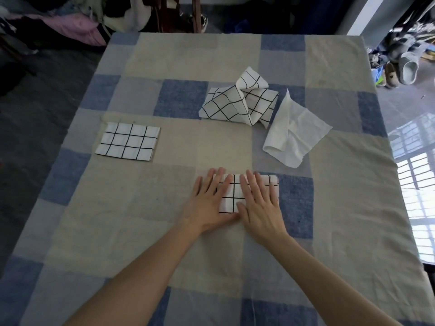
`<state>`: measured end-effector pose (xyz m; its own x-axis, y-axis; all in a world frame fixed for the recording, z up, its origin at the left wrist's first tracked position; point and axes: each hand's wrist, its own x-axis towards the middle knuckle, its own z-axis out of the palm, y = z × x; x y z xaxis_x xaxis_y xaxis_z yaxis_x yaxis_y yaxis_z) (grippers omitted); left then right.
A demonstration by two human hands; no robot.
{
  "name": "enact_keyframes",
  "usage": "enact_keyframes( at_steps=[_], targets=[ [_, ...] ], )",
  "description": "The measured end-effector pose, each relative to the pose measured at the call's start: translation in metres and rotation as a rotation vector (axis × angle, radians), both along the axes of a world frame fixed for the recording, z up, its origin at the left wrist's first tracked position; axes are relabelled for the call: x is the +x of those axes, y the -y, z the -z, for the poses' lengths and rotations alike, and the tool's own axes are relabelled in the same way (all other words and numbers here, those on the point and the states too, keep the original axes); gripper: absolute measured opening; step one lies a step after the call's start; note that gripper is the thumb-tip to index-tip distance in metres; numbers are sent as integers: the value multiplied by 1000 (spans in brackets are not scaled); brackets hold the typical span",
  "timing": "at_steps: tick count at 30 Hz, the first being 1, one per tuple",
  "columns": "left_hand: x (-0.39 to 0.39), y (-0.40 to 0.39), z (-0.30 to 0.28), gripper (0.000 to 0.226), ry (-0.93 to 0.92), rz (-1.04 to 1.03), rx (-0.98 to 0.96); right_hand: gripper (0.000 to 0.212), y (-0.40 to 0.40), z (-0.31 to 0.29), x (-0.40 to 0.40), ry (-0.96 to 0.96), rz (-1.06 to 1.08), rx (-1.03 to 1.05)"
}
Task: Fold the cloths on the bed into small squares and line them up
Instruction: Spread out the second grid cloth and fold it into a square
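A folded white cloth with a black grid (231,196) lies on the bed near the middle front. My left hand (209,201) presses flat on its left part with straight fingers. My right hand (260,203) lies flat on its right part, fingers spread. Another grid cloth, folded into a small rectangle (128,141), rests to the left. Farther back, a crumpled grid cloth (237,101) stands in a loose heap. A plain white cloth (294,134) lies unfolded and rumpled beside it on the right.
The bed is covered by a blue, grey and beige checked sheet (164,231). Slippers and shoes (400,67) stand on the floor at the right. Clothes (70,27) are piled beyond the bed's far left corner.
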<state>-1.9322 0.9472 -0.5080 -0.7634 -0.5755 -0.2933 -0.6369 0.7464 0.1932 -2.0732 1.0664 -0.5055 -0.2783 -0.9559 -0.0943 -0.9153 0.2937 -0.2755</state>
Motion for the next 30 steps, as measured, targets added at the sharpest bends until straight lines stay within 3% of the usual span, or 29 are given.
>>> enact_keyframes(
  at_steps=[5, 9, 12, 15, 19, 21, 25, 27, 30],
  targets=[
    [-2, 3, -8, 122, 74, 27, 41, 62, -25, 14, -30, -68, -47, 143],
    [-5, 5, -16, 120, 140, 39, 15, 66, -37, 3, -47, -75, 36, 213],
    [-3, -4, -22, 95, -3, 158, -221, 78, -37, -12, -39, -81, 61, 162],
    [0, -21, -17, 54, -148, 373, -390, 84, -34, -24, -24, -102, -44, 55],
    [-17, -27, -39, 9, -59, 335, -342, 72, -30, -29, -12, -64, -37, 70],
    [-21, -21, -49, 13, 59, 341, -311, 60, -27, -30, -14, -74, -4, 89],
    [-14, -2, -55, 12, 25, 328, -295, 25, -17, -36, -24, -173, -1, 70],
    [-1, 8, -56, 19, -46, 296, -248, 19, -7, -41, -24, -168, -5, 52],
    [22, 34, -65, 27, -9, 217, -129, 18, 20, -51, -14, -90, 10, -10]
  ],
)
